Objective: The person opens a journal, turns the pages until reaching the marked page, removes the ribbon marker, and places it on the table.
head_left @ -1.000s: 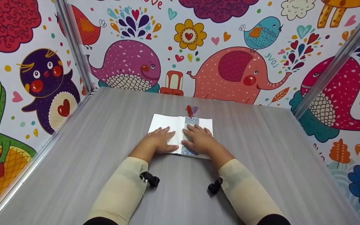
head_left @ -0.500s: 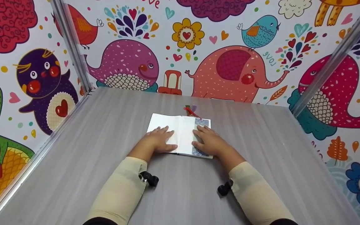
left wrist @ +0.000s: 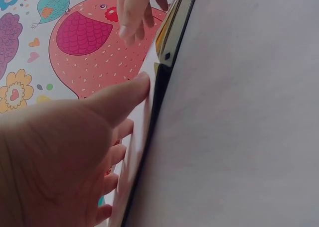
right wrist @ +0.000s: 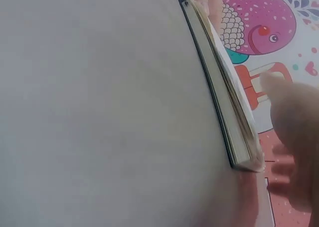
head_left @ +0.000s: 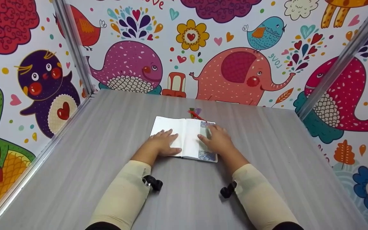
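An open notebook point(head_left: 191, 137) with white pages lies on the table in the head view. My left hand point(head_left: 164, 143) rests flat on its left page with the fingers spread. A blue patterned bookmark point(head_left: 207, 155) lies lengthwise along the outer edge of the right page, its middle hidden by my right hand point(head_left: 219, 140). That hand is over the bookmark and page edge, fingers loosely extended; in the right wrist view it looks blurred and slightly above the notebook's point(right wrist: 219, 82) pages. A tassel point(head_left: 194, 113) of red, green and purple strands sticks out past the notebook's top edge.
The grey table point(head_left: 123, 121) spreads around the notebook. Behind and beside it stand walls point(head_left: 180, 70) printed with cartoon animals, with metal posts point(head_left: 75, 48) at the corners. Each forearm wears a pale sleeve point(head_left: 123, 191) with a small black camera point(head_left: 153, 183).
The bookmark has moved right from near the centre fold to the right page's outer edge. My right hand moved right with it, then lifted slightly and turned. The left hand stays put.
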`<state>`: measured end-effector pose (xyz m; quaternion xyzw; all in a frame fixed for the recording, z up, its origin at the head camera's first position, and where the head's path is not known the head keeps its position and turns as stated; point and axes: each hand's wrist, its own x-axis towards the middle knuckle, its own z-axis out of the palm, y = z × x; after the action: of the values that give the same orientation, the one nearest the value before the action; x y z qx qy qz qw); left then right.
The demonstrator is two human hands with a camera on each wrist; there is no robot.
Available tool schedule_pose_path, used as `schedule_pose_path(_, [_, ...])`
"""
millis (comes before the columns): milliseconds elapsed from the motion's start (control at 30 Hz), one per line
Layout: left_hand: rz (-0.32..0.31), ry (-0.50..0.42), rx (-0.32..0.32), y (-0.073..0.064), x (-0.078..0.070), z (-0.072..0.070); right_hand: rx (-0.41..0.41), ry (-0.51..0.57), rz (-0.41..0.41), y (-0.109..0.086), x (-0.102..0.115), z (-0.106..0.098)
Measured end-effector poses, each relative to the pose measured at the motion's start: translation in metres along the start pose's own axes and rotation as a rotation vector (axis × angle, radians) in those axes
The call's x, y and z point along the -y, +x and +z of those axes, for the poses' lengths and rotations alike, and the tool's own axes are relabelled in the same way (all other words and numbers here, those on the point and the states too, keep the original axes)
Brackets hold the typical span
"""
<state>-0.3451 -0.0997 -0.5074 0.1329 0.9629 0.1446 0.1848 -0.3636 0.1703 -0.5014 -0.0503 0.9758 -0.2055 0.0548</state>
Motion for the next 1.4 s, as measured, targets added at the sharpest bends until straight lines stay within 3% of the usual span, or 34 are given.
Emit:
schedule_pose_path(100, [0.002,-0.004,0.002,-0.004,-0.002,-0.002,-0.019,0.024,0.099,0.003,0.003,0.001])
schedule_pose_path(233, [0.019,-0.029,-0.005,-0.014,-0.006,-0.007,-0.011,0.084,0.17,0.006,0.001,0.001])
schedule_pose_path(500, [0.045,-0.042,-0.031,-0.018,-0.006,-0.008,0.007,0.271,0.238,0.009,-0.009,-0.008])
schedule_pose_path(733, [0.043,-0.04,-0.032,-0.015,-0.005,-0.007,-0.006,0.364,0.298,0.013,-0.024,-0.02])
schedule_pose_path(1100, [0.05,-0.032,-0.046,-0.017,-0.005,-0.007,0.024,0.815,0.37,0.017,-0.043,-0.028])
schedule_pose_path(1400, [0.047,-0.028,-0.046,-0.016,-0.004,-0.005,0.048,0.963,0.416,0.016,-0.049,-0.036])
